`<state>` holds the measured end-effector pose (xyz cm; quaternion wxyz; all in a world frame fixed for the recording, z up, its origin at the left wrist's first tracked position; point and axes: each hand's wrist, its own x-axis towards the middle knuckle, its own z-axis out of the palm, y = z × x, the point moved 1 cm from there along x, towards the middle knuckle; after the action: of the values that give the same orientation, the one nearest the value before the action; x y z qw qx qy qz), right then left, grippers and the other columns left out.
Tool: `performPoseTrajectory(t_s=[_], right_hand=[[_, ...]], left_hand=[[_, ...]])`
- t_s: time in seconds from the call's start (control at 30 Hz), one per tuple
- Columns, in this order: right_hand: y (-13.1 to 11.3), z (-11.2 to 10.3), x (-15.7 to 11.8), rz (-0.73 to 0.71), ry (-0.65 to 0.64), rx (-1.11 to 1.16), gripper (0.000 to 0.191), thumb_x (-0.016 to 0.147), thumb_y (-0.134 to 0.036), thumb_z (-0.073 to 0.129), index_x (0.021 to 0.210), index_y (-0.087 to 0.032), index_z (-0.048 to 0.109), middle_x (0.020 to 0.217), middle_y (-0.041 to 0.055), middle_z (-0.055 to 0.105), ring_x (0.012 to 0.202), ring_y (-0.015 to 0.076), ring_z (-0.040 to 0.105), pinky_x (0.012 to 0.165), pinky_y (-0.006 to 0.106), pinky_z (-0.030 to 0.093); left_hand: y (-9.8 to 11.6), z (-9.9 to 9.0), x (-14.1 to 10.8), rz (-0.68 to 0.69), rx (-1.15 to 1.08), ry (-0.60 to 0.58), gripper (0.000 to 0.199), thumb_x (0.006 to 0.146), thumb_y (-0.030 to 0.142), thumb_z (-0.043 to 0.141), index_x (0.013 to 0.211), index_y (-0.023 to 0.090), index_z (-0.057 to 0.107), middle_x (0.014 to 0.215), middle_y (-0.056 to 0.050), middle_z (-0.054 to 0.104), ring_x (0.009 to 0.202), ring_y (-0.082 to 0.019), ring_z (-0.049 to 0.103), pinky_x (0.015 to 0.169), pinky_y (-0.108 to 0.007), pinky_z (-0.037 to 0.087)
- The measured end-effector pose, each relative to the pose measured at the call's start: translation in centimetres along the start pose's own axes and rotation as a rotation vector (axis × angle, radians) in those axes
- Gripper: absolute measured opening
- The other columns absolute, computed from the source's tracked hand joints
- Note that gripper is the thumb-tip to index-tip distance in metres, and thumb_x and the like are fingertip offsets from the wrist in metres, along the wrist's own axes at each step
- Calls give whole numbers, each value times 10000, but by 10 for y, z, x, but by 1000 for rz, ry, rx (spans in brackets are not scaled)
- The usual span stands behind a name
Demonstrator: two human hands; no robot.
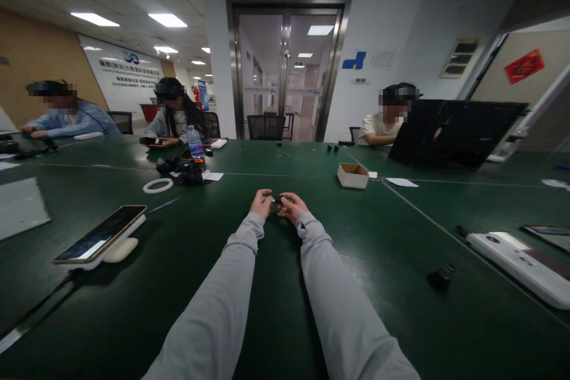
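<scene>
Both my arms, in grey sleeves, reach forward over the green table (pixel 285 261). A small black piece with a silvery end (pixel 276 200) is held between my two hands, just above the tabletop. The fingers of my left hand (pixel 262 203) pinch its silvery end. On the other side, my right hand (pixel 291 208) grips the dark end between thumb and fingers. The piece is too small to tell its exact kind, and the fingertips hide part of it.
A phone (pixel 104 234) rests on a white stand at left. Beyond it lie a white ring (pixel 158 186), black gear (pixel 182 170) and a water bottle (pixel 195 143). At right are a small box (pixel 352 176), a black clip-like piece (pixel 442 276) and a white device (pixel 519 267). Several people sit opposite.
</scene>
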<state>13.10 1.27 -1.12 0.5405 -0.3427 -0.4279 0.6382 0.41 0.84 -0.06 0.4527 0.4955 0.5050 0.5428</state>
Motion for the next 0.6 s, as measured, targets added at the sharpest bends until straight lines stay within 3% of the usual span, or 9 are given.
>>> performPoseTrajectory(t_s=[0.17,0.3,0.43,0.6], right_hand=[[0,1,0,-5,-10,10,253,650,-245,666,846,-204,510,522,-59,566,379,79,533,462,269,525],[-1,2,-1,-7,3,-1,237,662,-238,652,848,-204,509,519,-58,564,377,73,525,470,266,527],[-1,3,-2,-3,13,-4,236,658,-232,652,843,-203,508,503,-59,564,374,74,518,464,266,525],[-2,3,-3,0,-1,1,235,659,-224,649,845,-203,506,502,-58,571,380,77,526,470,267,526]], left_hand=[[-2,-1,1,-15,-8,-19,284,740,364,473,969,197,483,532,63,445,335,-37,347,344,-155,245],[-3,-1,2,43,2,-17,300,682,271,544,968,191,495,568,52,475,371,-42,392,355,-153,267],[-2,-1,1,1,-11,-49,257,739,316,460,945,174,517,484,61,437,305,-38,321,332,-161,222],[2,0,-1,-4,-16,-55,279,712,295,504,968,186,509,518,58,457,324,-37,342,342,-161,231]])
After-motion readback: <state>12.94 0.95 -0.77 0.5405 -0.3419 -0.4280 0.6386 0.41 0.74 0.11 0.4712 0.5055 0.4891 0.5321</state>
